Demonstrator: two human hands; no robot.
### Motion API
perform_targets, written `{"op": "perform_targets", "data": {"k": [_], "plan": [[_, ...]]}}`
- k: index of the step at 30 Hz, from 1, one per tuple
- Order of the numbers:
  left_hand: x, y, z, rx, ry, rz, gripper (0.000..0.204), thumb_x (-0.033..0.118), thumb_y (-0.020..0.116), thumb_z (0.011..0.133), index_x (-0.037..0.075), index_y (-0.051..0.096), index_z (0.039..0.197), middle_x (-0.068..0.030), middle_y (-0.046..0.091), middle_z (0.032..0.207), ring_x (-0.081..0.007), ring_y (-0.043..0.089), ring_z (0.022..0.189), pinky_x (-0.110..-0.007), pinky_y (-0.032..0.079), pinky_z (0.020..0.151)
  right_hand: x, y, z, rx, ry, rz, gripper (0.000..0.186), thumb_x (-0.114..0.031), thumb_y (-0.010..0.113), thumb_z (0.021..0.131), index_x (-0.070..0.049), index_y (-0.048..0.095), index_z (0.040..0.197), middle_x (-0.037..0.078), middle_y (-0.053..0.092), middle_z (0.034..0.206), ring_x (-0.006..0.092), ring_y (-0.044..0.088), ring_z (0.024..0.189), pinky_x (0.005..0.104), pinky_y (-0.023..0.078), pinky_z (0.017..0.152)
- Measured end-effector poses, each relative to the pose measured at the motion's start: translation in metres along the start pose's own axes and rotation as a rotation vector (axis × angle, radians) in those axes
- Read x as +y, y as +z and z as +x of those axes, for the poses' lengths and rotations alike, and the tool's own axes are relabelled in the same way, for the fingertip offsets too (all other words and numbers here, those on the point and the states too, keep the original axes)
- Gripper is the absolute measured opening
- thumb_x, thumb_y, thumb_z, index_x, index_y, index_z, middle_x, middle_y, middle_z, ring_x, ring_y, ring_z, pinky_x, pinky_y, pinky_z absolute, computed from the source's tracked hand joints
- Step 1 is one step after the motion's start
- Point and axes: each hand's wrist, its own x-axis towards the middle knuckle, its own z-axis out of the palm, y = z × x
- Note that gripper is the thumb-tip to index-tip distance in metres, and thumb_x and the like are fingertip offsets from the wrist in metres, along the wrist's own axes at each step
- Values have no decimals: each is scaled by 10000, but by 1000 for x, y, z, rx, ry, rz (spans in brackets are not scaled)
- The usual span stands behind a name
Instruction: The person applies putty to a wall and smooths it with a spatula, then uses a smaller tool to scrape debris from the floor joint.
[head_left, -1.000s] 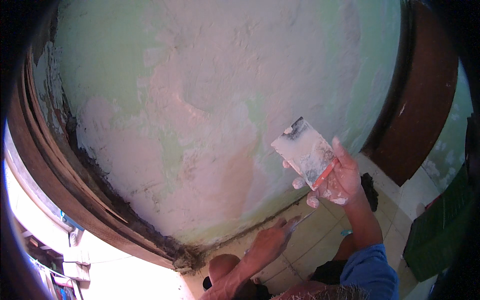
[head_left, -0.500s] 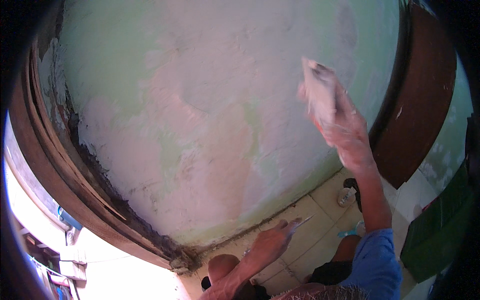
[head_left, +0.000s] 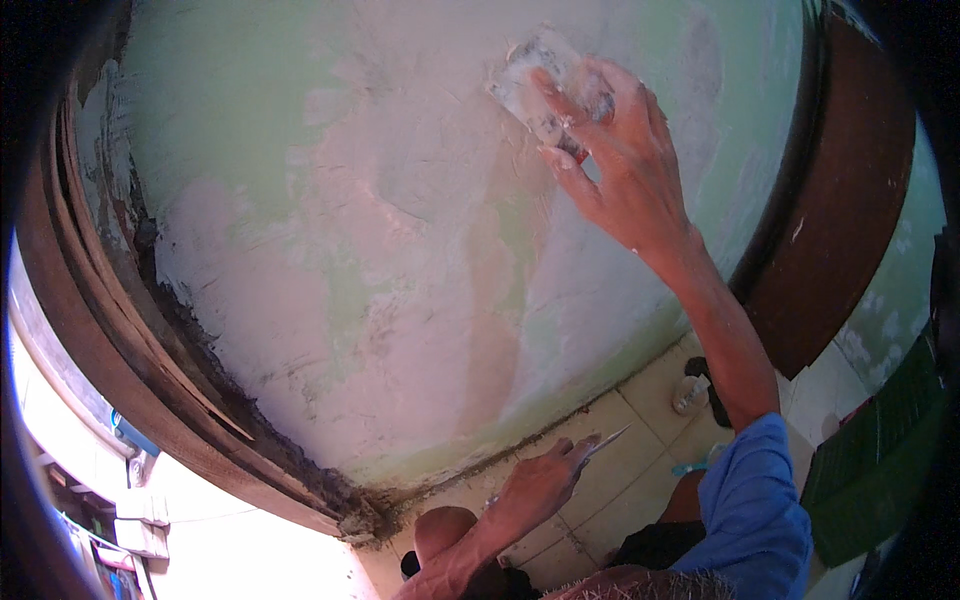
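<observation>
My right hand (head_left: 630, 165) is raised against the patchy wall (head_left: 400, 250), closed around a putty knife (head_left: 530, 85). Its wide blade is smeared with pale filler and lies flat on or very near the wall, one finger stretched along it. A bit of red shows by the palm. Lower down, above the floor tiles, my left hand (head_left: 540, 490) is closed on a thin flat blade (head_left: 612, 438), seen nearly edge-on; its handle is hidden in the fist. Whitish and pinkish filler covers much of the green wall paint.
A brown wooden frame (head_left: 110, 370) with a crumbling edge borders the wall on the left. At right stand a dark brown panel (head_left: 840, 200) and a green object (head_left: 880, 470). A small clear cup (head_left: 690, 395) sits on the tiled floor (head_left: 640, 440) near the wall.
My right hand has swung up and left with the putty knife, its blade turning from edge-on to flat against the wall. My left hand has hardly moved.
</observation>
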Motion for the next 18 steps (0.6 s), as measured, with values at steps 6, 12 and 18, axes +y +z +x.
{"op": "perform_targets", "data": {"k": [6, 12, 18], "plan": [[-2, -2, -1, -23, -21, 6, 626, 50, 558, 851, 145, 363, 1438, -200, 561, 1075, -395, 636, 864, -481, 530, 678, 0, -20, -35, -111, 126, -108, 610, -304, 728, 779, -255, 571, 1367, 154, 478, 1222, 325, 499, 1094, 451, 399, 866], [2, -3, 1, -23, -22, 13, 564, 60, 529, 882, 146, 389, 1421, -197, 557, 1037, -398, 629, 852, -490, 526, 683, -1, -22, 1, 18, 214, -5, 561, -333, 732, 784, -252, 608, 1325, 129, 507, 1144, 306, 511, 1041, 435, 413, 848], [2, -4, 3, 17, 21, -13, 548, 49, 511, 889, 135, 396, 1417, -195, 556, 1032, -398, 629, 847, -489, 529, 672, -22, -10, 12, 9, 243, -48, 565, -307, 759, 755, -261, 628, 1302, 115, 507, 1122, 287, 518, 1029, 438, 425, 848]]}}
